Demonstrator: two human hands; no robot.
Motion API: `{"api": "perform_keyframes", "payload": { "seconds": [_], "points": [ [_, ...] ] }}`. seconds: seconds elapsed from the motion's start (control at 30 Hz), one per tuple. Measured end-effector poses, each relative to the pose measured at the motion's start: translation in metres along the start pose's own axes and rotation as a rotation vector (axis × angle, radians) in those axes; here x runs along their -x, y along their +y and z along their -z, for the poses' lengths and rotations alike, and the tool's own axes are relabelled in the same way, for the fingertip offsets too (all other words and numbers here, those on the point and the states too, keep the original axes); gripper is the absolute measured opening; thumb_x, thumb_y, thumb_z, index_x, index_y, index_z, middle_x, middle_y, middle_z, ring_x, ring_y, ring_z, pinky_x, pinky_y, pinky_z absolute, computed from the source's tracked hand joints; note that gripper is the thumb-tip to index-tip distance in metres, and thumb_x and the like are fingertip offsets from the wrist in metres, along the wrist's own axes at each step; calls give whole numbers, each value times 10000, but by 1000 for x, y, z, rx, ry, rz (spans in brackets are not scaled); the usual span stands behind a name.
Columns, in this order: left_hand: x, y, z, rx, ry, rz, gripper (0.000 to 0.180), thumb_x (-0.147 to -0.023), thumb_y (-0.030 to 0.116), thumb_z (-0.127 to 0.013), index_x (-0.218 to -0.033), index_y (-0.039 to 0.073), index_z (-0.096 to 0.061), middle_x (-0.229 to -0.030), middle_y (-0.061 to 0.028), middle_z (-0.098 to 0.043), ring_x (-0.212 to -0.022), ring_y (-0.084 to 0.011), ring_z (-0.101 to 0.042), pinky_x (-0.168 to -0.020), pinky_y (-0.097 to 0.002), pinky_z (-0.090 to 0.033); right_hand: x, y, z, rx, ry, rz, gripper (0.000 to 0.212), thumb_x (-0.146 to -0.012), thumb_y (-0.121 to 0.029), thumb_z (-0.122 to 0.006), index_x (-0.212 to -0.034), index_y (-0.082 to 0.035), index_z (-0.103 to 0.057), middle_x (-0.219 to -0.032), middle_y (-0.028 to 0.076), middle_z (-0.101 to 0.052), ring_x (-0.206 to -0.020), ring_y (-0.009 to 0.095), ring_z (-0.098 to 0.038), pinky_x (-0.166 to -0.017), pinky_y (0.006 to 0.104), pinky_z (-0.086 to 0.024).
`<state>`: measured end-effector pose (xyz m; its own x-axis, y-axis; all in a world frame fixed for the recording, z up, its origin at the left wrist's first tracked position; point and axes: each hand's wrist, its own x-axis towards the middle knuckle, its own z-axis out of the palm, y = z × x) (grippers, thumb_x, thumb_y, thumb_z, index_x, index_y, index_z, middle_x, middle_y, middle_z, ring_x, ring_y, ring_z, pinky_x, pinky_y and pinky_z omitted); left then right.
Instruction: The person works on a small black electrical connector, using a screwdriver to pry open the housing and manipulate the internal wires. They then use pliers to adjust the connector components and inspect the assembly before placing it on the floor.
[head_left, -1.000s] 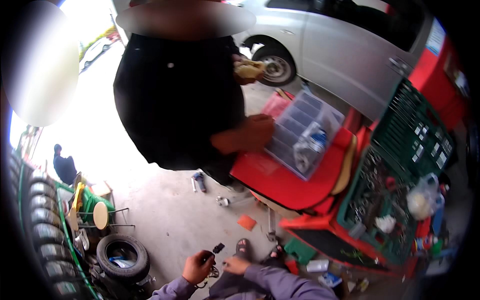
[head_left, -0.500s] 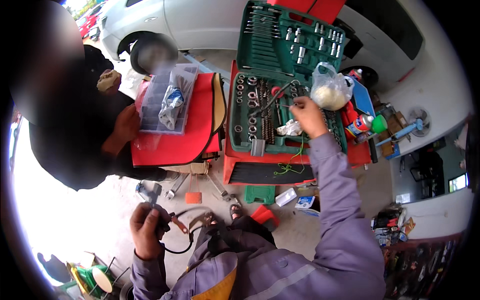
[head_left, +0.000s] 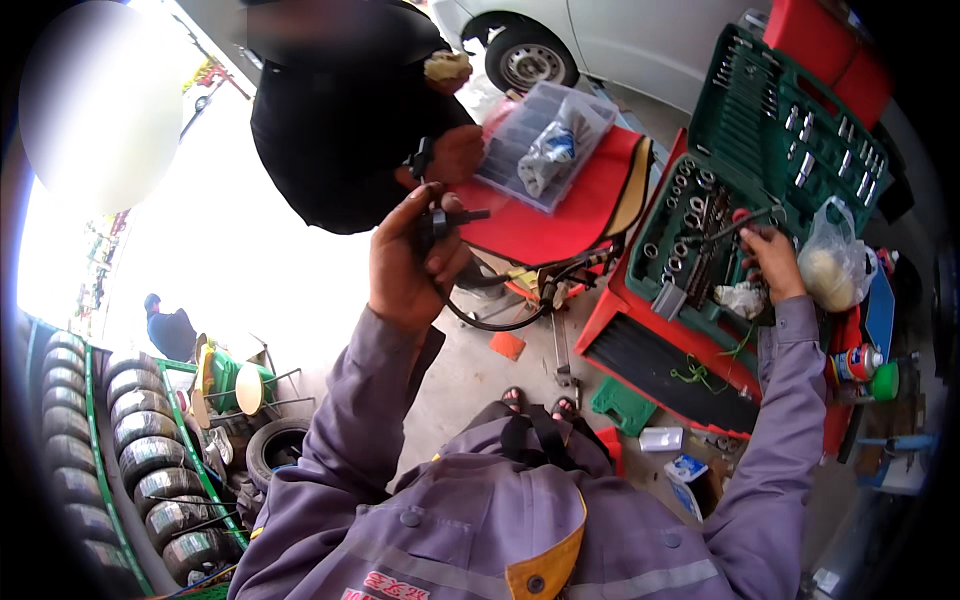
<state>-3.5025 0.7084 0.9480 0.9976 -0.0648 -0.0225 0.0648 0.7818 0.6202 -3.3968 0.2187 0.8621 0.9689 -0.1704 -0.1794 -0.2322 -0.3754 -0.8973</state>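
Observation:
My left hand (head_left: 415, 258) is raised at left of centre. Its fingers are closed round a black plug-like part (head_left: 436, 230), whose exact kind I cannot make out. A black cable (head_left: 490, 325) loops from below that hand toward a cluster of leads and clips (head_left: 548, 285). My right hand (head_left: 774, 264) is over the open green socket set case (head_left: 640, 268), with its fingers bent together; what they grip, if anything, is hidden. Just by the fingertips lies a dark bar-like tool (head_left: 722, 232) with a red round part (head_left: 740, 215). Crumpled white paper (head_left: 740, 299) is below them.
A co-worker in black (head_left: 330, 130) stands at the far left, holding food (head_left: 447, 70). A clear divided box (head_left: 550, 203) lies on a red mat (head_left: 590, 225). The case rests on a red cart (head_left: 600, 330). A bagged item (head_left: 835, 275) and spray cans stand right. Tyres (head_left: 140, 410) line the left.
The view has swung left, bringing the tyre racks in. My left hand has risen with the black plug-like part, closer to the co-worker. My right hand stays over the socket set case.

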Motion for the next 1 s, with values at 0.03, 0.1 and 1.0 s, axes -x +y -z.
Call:
{"api": "perform_keyframes", "payload": {
  "seconds": [0.03,0.1,1.0],
  "points": [
    [4,3,-3,-2,-12,-19,199,-1025,218,-459,-1081,67,-575,-946,-88,-656,-419,-108,-386,-379,-247,-297,2,2,-7,-39,-24,-64,306,-954,-400,-634,-1073,-118,-624,-849,-10,-615,-624,101,-562,-483,252,-431],
    [2,2,-5,-9,-41,-70,201,-1024,214,-452,-1069,66,-581,-964,-92,-661,-417,-116,-395,-378,-248,-305,-6,7,-15,-128,-58,-82,346,-935,-399,-656,-1137,-121,-614,-817,4,-610,-593,118,-580,-456,274,-428],
    [43,-146,-43,-821,78,398,225,-991,249,-559,-881,60,-614,-687,-8,-606,-461,-47,-454,-378,-199,-284,217,-28,-103,-725,-5,149,269,-1019,-287,-580,-1009,-19,-596,-813,32,-609,-567,80,-550,-486,225,-440]
  ]
}}
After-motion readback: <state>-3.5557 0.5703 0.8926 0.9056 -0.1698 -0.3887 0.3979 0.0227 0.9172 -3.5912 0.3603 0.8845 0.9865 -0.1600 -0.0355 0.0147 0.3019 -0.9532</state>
